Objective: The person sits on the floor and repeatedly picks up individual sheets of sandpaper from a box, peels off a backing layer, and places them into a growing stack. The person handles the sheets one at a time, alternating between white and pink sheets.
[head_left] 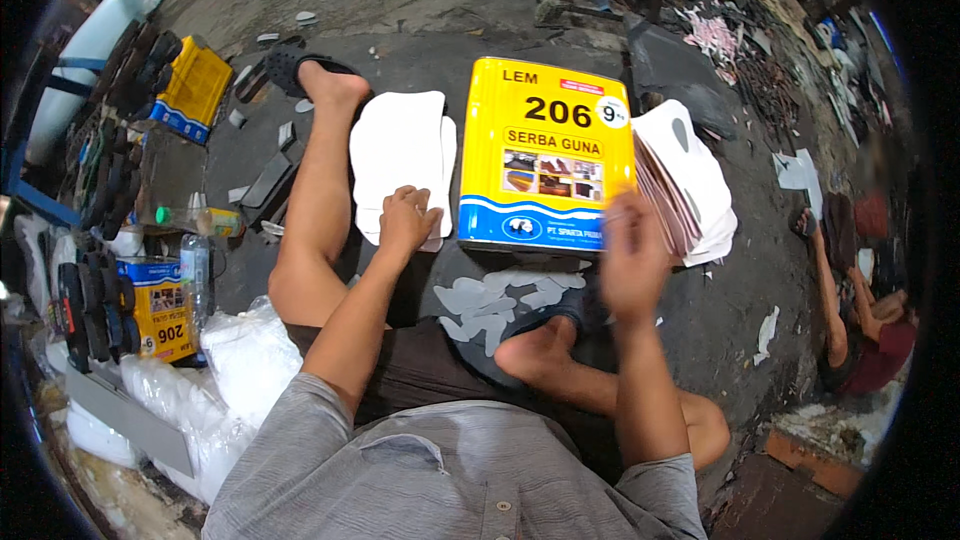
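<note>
My left hand (405, 220) lies with its fingers stretched out on the near end of a stack of white, sole-shaped sheets (400, 145) beside my left leg. Right of that stack is a yellow and blue rectangular tin (480, 155) with a printed face. My right hand (635, 260) is smeared by motion over the tin's near right corner; its fingers cannot be made out. Against the tin's right side leans a thicker, fanned pile of white sheets (695, 185) with brownish edges, the top one bearing a grey oval. Pale oval offcuts (485, 310) are scattered in front of the tin.
At the left are another yellow tin (190, 85), a plastic bottle with a green cap (205, 220), a rack of dark soles (105, 180) and clear plastic bags (245, 360). Another person (865, 330) sits at the far right. Pink scraps (715, 37) lie at the back right.
</note>
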A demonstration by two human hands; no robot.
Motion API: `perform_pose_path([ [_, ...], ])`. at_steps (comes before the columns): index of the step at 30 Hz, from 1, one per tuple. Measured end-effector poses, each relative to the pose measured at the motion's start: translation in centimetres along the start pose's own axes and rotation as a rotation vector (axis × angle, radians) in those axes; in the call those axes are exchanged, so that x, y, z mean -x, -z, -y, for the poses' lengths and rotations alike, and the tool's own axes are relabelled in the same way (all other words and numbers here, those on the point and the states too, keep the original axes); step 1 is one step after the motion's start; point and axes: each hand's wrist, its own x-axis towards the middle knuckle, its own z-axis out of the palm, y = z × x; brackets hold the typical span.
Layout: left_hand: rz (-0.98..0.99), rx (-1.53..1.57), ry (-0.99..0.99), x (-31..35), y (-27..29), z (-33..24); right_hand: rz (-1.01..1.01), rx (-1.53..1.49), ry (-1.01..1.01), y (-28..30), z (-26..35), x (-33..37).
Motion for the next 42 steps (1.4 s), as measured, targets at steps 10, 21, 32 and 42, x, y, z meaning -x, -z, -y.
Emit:
perform_pose_path([
  [10, -0.164, -0.103, -0.372, -2.0, 1.2, -0.1, 1.046, 0.241, 0.19, -19.7, 1.2, 9.6],
  [21, -0.422, 1.677, -0.286, 2.5, 22.6, -7.4, 0.729, -0.941, -0.322, -20.3, 7.5, 5.5],
  [32, -0.172, 1.487, -0.359, 5.7, 19.1, -17.3, 0.026, -0.466, 0.21, -2.4, 9.9, -10.4],
  [42, -0.57, 0.332, -0.443, 9.4, 9.6, -15.9, 0.331, 0.459, -0.21, -2.9, 0.2, -7.7],
])
